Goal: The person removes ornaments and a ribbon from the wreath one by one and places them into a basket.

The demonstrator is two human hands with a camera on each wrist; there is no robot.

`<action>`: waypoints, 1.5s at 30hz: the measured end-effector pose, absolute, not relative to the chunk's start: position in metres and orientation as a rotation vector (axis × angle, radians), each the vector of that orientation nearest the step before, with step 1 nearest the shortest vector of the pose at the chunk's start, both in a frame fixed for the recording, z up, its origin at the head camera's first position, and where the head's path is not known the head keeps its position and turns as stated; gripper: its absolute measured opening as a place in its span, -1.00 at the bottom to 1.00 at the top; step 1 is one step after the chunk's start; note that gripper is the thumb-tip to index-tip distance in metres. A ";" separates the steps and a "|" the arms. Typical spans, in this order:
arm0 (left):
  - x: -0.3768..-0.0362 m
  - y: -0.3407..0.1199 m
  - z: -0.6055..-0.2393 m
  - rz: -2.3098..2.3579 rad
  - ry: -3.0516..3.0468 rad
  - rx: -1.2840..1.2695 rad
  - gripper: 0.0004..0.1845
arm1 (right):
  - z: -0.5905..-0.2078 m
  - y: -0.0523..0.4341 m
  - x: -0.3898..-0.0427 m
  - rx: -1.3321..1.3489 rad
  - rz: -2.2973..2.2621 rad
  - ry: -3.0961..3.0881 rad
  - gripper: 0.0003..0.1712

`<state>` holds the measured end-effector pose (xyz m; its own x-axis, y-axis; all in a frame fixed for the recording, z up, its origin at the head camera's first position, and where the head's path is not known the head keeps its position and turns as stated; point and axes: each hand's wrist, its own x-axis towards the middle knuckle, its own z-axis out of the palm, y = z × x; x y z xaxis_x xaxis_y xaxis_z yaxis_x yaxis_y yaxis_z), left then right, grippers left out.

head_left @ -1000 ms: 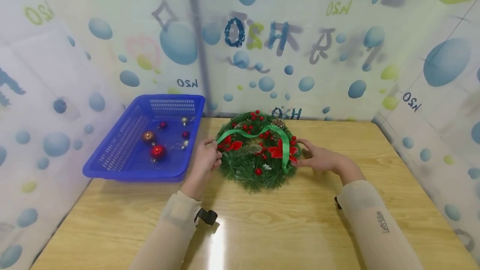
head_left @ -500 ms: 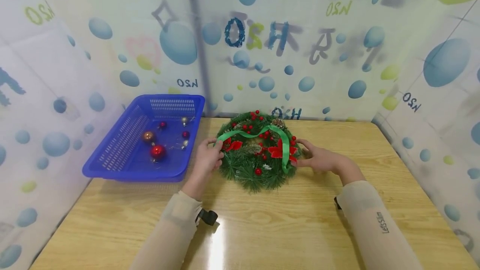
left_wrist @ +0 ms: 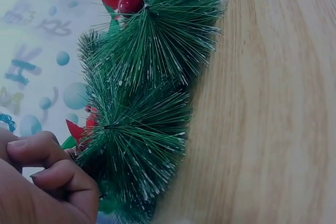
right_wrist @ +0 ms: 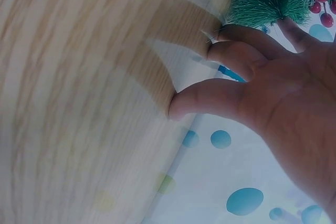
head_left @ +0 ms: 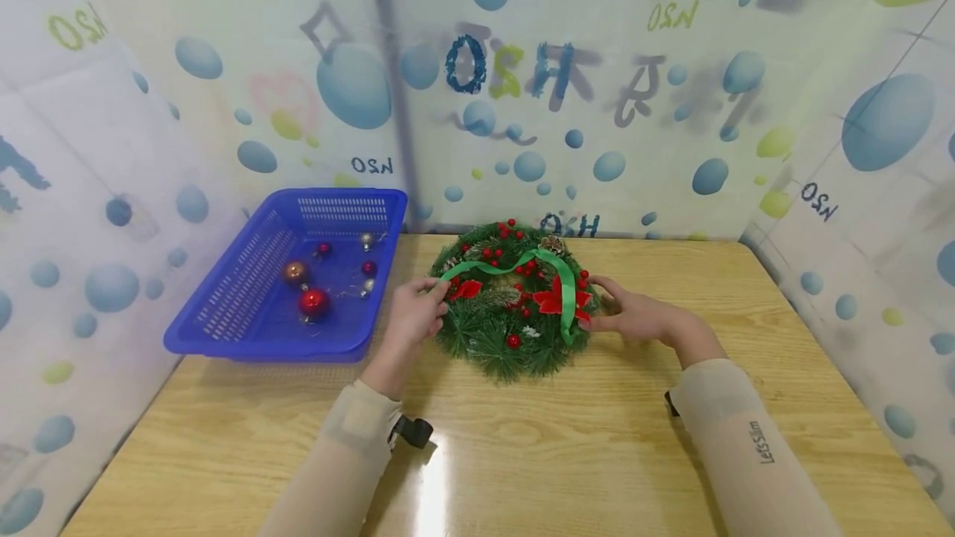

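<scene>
In the head view, a green Christmas wreath [head_left: 500,346] with red berries, red flowers and a pinecone lies on the table. A light green ribbon [head_left: 569,292] trails across its top. My left hand [head_left: 410,313] pinches the ribbon's left end at the wreath's left side; in the left wrist view, its curled fingers [left_wrist: 68,179] are beside the pine needles. At the opposite side, my right hand [head_left: 642,315] touches the wreath's edge, thumb near a red flower [head_left: 550,299]. The right wrist view shows its fingers [right_wrist: 210,98] spread, some tips against the table.
A blue plastic basket [head_left: 216,346] stands left of the wreath, holding several small baubles, among them a red bauble [head_left: 314,302] and a copper bauble [head_left: 295,273]. Behind the wooden table [head_left: 567,454] hangs a patterned curtain [head_left: 634,106]; similar sheets flank both sides.
My left hand has shifted slightly right and inward over the wreath with the ribbon's end, partly covering the left red flower. The right hand has stayed in place.
</scene>
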<state>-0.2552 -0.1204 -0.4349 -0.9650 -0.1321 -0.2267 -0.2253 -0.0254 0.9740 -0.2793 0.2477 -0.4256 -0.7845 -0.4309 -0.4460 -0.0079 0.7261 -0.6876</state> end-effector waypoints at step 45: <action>-0.208 -0.169 -0.330 2.491 2.059 -0.208 -0.70 | -0.427 0.249 -0.278 -0.343 -0.949 2.312 0.24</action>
<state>-0.2076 -0.1689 -0.3296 -0.9870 -0.1561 -0.0371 -0.0070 -0.1891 0.9819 -0.2781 0.2486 -0.4271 -0.7811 -0.4444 -0.4387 -0.0078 0.7095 -0.7047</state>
